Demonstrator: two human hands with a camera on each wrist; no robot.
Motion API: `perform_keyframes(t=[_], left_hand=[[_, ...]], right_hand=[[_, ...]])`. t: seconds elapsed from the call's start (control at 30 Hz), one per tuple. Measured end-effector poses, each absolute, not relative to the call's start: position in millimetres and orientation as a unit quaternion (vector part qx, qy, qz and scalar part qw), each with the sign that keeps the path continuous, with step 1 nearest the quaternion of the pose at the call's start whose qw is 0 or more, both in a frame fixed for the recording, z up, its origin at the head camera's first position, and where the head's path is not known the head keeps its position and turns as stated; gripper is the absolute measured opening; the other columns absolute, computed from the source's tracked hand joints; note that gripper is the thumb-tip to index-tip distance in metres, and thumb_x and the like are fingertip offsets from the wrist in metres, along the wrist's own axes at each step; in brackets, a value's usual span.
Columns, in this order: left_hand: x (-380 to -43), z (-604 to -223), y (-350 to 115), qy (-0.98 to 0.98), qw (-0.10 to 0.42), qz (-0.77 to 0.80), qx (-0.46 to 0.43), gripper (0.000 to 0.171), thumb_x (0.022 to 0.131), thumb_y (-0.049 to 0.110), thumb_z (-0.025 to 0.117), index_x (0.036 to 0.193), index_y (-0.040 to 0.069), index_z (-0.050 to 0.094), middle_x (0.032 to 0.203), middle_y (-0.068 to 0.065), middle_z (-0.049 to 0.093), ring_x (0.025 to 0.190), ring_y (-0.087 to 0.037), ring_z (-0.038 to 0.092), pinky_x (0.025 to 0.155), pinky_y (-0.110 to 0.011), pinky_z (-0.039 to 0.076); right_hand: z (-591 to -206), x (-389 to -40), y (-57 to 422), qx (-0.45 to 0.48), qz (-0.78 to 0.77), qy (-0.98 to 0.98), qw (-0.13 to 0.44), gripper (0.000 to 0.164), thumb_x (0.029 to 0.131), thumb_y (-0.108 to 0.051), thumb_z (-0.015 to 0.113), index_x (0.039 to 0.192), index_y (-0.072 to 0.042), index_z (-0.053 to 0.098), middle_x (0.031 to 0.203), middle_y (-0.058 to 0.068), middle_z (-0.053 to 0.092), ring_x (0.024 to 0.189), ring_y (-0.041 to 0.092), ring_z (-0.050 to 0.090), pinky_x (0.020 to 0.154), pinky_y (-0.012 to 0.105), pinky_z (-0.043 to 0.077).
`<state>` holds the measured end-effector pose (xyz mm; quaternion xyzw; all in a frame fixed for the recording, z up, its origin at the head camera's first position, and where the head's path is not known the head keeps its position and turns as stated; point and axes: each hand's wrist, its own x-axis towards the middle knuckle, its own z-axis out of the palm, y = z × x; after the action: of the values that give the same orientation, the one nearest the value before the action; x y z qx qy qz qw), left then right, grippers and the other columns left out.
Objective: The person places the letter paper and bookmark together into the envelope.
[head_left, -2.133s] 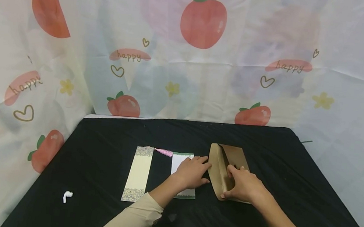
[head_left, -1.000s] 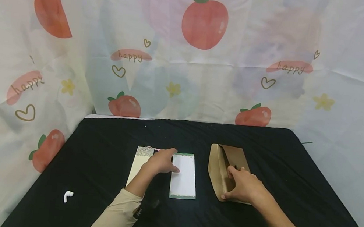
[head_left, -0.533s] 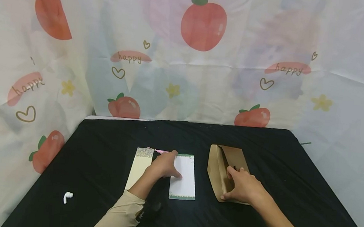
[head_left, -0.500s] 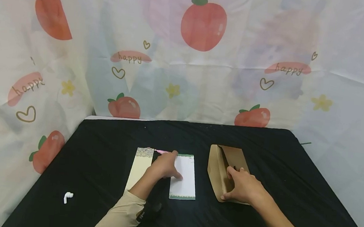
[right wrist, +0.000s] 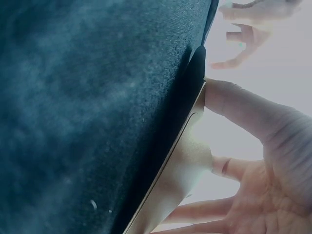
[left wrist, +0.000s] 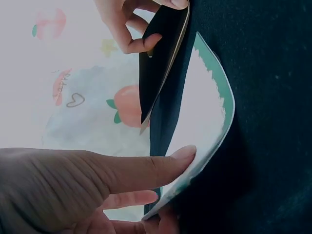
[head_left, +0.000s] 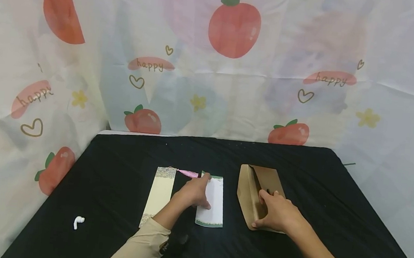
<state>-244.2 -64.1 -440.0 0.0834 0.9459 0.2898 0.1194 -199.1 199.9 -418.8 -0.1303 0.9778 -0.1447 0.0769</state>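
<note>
In the head view my left hand point(head_left: 193, 191) grips the left side of a white card point(head_left: 215, 205) with green ends. The left wrist view shows the thumb point(left wrist: 180, 158) on the card's face and fingers beneath; the card point(left wrist: 202, 102) bows up from the cloth. To the right, my right hand point(head_left: 279, 212) holds a brown paper envelope point(head_left: 244, 192) with its mouth spread apart. In the right wrist view the right thumb point(right wrist: 231, 100) lies at the edge of the envelope point(right wrist: 187, 161), the other fingers spread along its far side.
A cream bookmark point(head_left: 160, 189) with lace-patterned ends lies left of the left hand, a pink tassel point(head_left: 189, 173) at its top corner. A white earbud point(head_left: 78, 221) lies on the black cloth point(head_left: 118, 178) farther left. A printed curtain point(head_left: 233, 94) stands behind the table.
My left hand has left the envelope's side, gone left over the bookmark and tassel, then returned right to grip the white card, which has shifted slightly right. My right hand stays on the envelope.
</note>
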Motion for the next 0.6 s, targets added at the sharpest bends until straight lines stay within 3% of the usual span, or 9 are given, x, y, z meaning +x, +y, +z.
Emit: perform_keyframes(t=[0.07, 0.2, 0.5, 0.6], left_hand=[[-245, -441, -65, 0.941, 0.126, 0.301, 0.089, 0.083, 0.068, 0.000, 0.096, 0.139, 0.003, 0.054, 0.110, -0.024, 0.065, 0.074, -0.032, 0.066, 0.054, -0.037, 0.057], [-246, -439, -67, 0.937, 0.135, 0.309, 0.091, 0.075, 0.070, 0.000, 0.094, 0.135, 0.003, 0.058, 0.115, -0.024, 0.065, 0.074, -0.031, 0.067, 0.053, -0.035, 0.058], [-252, -436, -73, 0.926, 0.133, 0.327, 0.135, 0.071, 0.072, -0.002, 0.093, 0.136, 0.003, 0.061, 0.129, -0.021, 0.062, 0.094, -0.033, 0.067, 0.060, -0.035, 0.060], [-255, -434, -76, 0.924, 0.118, 0.326, 0.163, 0.069, 0.071, 0.000, 0.094, 0.133, 0.004, 0.064, 0.126, -0.018, 0.064, 0.099, -0.030, 0.064, 0.074, -0.037, 0.059]], right_hand=[[-419, -199, 200, -0.131, -0.143, 0.978, 0.076, 0.065, 0.064, -0.040, 0.100, 0.100, -0.015, 0.051, 0.088, 0.009, 0.047, 0.071, 0.029, 0.051, 0.058, 0.045, 0.043], [-419, -199, 199, -0.132, -0.142, 0.978, 0.074, 0.065, 0.064, -0.040, 0.100, 0.100, -0.015, 0.051, 0.087, 0.009, 0.047, 0.070, 0.028, 0.052, 0.058, 0.045, 0.043], [-421, -201, 200, -0.135, -0.142, 0.978, 0.072, 0.065, 0.064, -0.040, 0.100, 0.099, -0.014, 0.051, 0.087, 0.010, 0.047, 0.070, 0.029, 0.052, 0.058, 0.045, 0.044], [-421, -201, 200, -0.136, -0.140, 0.978, 0.072, 0.065, 0.064, -0.040, 0.100, 0.099, -0.014, 0.051, 0.087, 0.010, 0.047, 0.070, 0.029, 0.053, 0.057, 0.045, 0.044]])
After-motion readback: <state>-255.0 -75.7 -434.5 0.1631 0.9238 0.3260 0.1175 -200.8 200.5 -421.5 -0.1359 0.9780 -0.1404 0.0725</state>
